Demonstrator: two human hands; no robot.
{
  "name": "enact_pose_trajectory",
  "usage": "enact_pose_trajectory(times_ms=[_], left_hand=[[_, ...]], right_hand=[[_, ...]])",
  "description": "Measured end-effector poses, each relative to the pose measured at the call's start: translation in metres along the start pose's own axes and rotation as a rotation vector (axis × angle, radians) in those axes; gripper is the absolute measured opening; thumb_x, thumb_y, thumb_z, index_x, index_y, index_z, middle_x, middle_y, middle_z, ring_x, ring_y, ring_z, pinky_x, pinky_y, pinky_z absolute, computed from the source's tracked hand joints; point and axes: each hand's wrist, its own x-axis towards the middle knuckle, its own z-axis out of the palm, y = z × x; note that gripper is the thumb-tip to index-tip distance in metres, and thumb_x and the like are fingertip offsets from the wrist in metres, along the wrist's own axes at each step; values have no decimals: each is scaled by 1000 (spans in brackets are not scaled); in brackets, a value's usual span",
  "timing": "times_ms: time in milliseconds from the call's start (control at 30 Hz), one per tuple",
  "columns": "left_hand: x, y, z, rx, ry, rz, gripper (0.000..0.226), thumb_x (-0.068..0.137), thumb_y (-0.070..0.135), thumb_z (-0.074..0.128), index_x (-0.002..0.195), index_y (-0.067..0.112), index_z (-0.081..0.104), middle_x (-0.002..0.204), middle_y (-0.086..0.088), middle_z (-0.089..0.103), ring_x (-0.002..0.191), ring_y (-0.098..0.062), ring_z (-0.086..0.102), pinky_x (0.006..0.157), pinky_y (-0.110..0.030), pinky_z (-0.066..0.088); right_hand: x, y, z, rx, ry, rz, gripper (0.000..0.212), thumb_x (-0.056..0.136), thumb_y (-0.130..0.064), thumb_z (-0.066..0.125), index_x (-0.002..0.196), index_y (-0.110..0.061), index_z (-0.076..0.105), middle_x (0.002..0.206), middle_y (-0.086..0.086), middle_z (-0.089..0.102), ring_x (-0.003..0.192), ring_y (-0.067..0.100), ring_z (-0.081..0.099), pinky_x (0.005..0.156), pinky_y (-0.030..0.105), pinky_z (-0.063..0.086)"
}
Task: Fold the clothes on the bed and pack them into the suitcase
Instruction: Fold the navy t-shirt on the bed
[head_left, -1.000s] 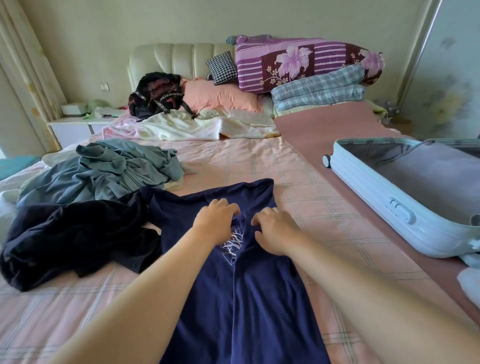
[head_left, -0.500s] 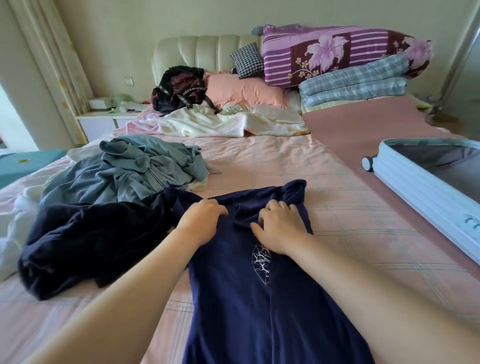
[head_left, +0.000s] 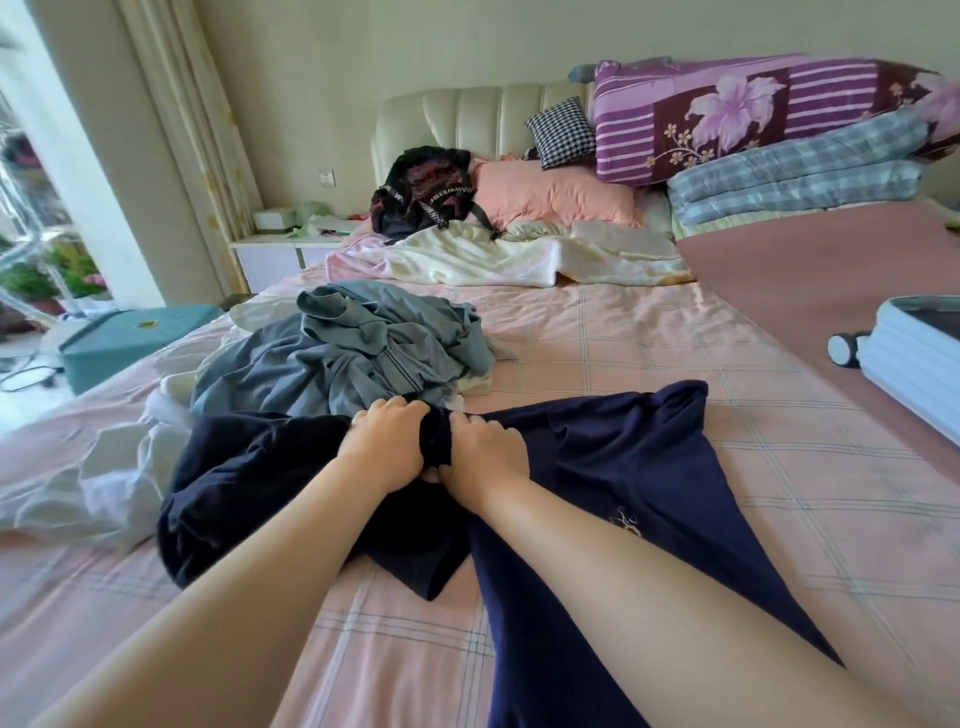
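A navy blue shirt (head_left: 634, 467) with a small white print lies stretched toward me on the pink checked bed (head_left: 675, 374). My left hand (head_left: 382, 449) and my right hand (head_left: 480, 454) sit side by side, fingers curled, gripping a bunched dark fold where the shirt meets a crumpled black garment (head_left: 249, 483) on its left. Behind them lies a heap of grey-blue clothes (head_left: 353, 353). Only a corner and one wheel of the pale blue suitcase (head_left: 914, 358) show at the right edge.
White cloth (head_left: 109, 478) lies crumpled at the bed's left side. A black backpack (head_left: 426, 192), pillows and folded quilts (head_left: 779, 130) crowd the headboard. A mauve mat (head_left: 831, 270) covers the bed's right strip under the suitcase. A teal box (head_left: 130, 338) stands on the floor at left.
Both hands moved left from the shirt's chest to its left edge and now grip a bunched fold there. The view swung left, pushing the suitcase almost out of frame.
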Motion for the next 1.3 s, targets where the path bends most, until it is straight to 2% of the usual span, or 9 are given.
enact_pose_trajectory(times_ms=[200,400,567,633,733,867,1033,1133,1300], left_hand=[[4,11,-5,-147,354,48,28,86,6,52,112,14,55,114,-6,52,111,-30,46,93,-36,35],[20,77,8,-291,390,190,27,90,6,50,111,16,63,113,-4,57,108,-28,50,91,-37,38],[25,143,20,-277,132,382,42,92,10,48,129,25,60,126,0,58,117,-27,51,95,-37,40],[25,160,26,-206,-10,411,63,88,7,50,145,32,43,135,2,50,125,-25,46,98,-36,40],[32,172,35,-209,-64,403,71,88,6,50,152,31,31,142,0,45,129,-27,45,102,-37,41],[46,175,39,-341,-57,338,64,91,9,47,151,26,31,145,-2,43,126,-28,49,99,-44,45],[73,171,41,-267,-5,312,71,93,9,49,155,28,21,154,4,23,112,-33,58,82,-45,52],[88,170,38,-201,7,334,72,92,15,53,155,29,22,156,5,25,120,-31,54,87,-44,51],[93,177,42,-344,380,423,41,86,12,57,127,15,56,126,-5,51,110,-33,54,89,-44,48]], right_hand=[[7,22,-33,508,168,288,17,92,-31,52,104,-22,60,92,-3,62,83,24,58,68,32,40],[-16,118,-76,857,283,580,24,86,-17,49,106,-22,62,92,-4,65,78,15,59,63,31,44],[-54,189,-81,563,104,710,13,72,-23,47,84,-27,47,79,-5,55,70,22,54,60,31,37],[-62,204,-75,485,11,642,33,66,-28,51,99,-30,53,93,-5,58,82,22,59,64,32,42],[-65,214,-67,316,-50,346,73,67,-41,63,138,-35,46,132,-3,51,123,24,50,96,37,47],[-63,206,-59,174,-186,229,99,57,-87,55,143,-38,47,141,-5,48,136,22,36,113,42,32],[-52,210,-49,185,27,291,17,88,-39,57,92,-28,70,102,-5,71,107,22,62,93,36,46],[-39,219,-55,559,203,481,17,93,-29,49,88,-20,63,87,-1,68,85,24,61,70,32,42],[-4,242,-73,738,288,762,13,92,-26,50,102,-19,51,93,3,60,81,28,53,56,31,33]])
